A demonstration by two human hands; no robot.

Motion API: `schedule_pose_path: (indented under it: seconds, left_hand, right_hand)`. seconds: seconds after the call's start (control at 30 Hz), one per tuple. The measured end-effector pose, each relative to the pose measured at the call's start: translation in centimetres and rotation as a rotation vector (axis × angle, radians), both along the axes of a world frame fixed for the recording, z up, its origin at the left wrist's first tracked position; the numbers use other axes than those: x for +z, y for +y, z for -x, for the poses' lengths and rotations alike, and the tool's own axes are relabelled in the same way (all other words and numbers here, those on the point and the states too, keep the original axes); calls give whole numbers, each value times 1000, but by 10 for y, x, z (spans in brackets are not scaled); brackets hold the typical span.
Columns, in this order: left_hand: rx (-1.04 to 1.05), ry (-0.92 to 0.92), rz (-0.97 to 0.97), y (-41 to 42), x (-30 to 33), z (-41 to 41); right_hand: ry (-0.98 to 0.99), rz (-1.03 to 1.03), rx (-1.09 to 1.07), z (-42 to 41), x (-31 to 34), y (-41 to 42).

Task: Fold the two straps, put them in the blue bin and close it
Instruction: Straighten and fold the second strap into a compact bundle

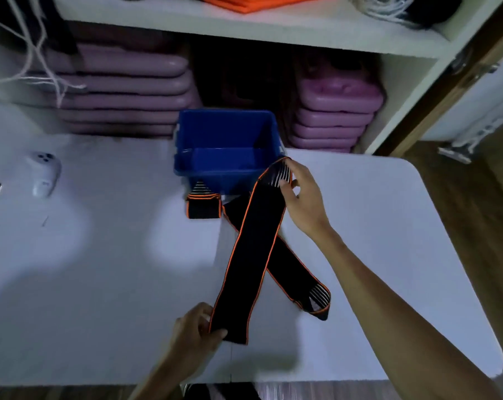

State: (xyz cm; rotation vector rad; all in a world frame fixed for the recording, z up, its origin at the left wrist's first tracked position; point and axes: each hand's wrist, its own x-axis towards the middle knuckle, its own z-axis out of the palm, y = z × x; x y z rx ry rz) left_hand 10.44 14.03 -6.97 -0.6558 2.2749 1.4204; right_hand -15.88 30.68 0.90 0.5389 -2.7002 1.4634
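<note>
I hold a black strap with orange edging stretched between my two hands. My left hand pinches its plain near end between thumb and fingers, low and close to me. My right hand grips the far, striped end, raised up beside the near right corner of the blue bin. The strap runs slantwise from one hand to the other, above the white table.

Under it, crossing it between my hands, lies a second length of the same black and orange strap, flat on the table, its striped end resting right of my left hand. I cannot tell whether this is a separate strap or joined to the folded piece. Left of my right hand, a folded black and orange bundle sits touching the front wall of the bin.

The bin stands open beyond my hands, with nothing visible inside. Far to the left of both hands a small white device lies on the table.
</note>
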Motion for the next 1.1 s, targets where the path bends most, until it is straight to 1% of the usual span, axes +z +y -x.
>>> schedule_pose_path:
  seconds: [0.07,0.13,0.23,0.37,0.43,0.5,0.6,0.67,0.73,0.83,0.9,0.93,1.03,1.1]
  left_hand:
    - [92,-12,-41,-6,2,-14]
    - [176,-24,-43,-13,4,-27]
    - [283,-50,10,-30,5,-46]
    - [428,-62,99,-51,3,-65]
    - [459,-62,162,-57,1,-70]
    - [459,-59,272,-59,-1,-72]
    - [427,-67,377,-60,-7,-73]
    - [392,-82,416,-63,-8,-73]
    - [351,-48,447,-67,-5,-71]
    - [291,85,544,-74,9,-54]
    - [225,187,627,-73,21,-31]
    - [168,222,639,-69,25,-16]
    - [-13,279,605,-37,34,33]
    - [-134,296,528,0,33,59]
  right_hand:
    - [60,-61,151,1,10,-47]
    - [93,-152,276,-3,17,-94]
    - [109,-243,442,-15,17,-164]
    - [77,-349,639,-35,-5,-246]
    - [40,-382,705,-45,-19,-277]
    - [-18,-389,761,-54,-30,-298]
    - [-111,-439,812,-65,-43,-309]
    - [-145,-399,810,-69,-47,-300]
    - [-163,-322,775,-73,-46,-278]
    - [-179,-185,656,-75,-47,-217]
    - [-194,-150,550,-75,-47,-163]
    - [-210,-154,484,-74,-47,-134]
    - [-271,-182,270,-69,-46,-48]
    - [-309,-206,143,-62,-49,7]
